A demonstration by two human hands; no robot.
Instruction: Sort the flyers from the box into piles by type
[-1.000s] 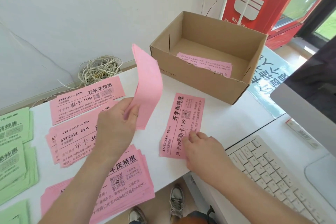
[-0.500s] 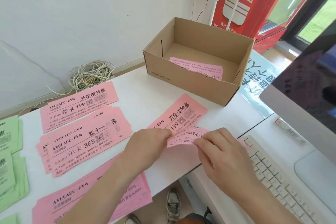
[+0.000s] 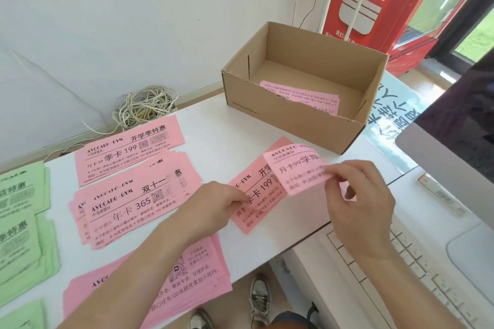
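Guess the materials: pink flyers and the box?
Top flyer: thin matte paper, pink with black print; it curls where the right hand pinches it. Lower flyer, pinched by the left hand, looks the same. Box: brown cardboard, matte, probably corrugated; its front rim is ragged.

Box [image 3: 267, 120]: www.anta.cn; far pile [image 3: 128, 153]: 199; middle pile [image 3: 139, 203]: 365; red cabinet [image 3: 395, 21]: SPRING

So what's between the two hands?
A pink flyer, flat on the table, pinched by the left hand; the right hand pinches a second flyer above it. Head view.
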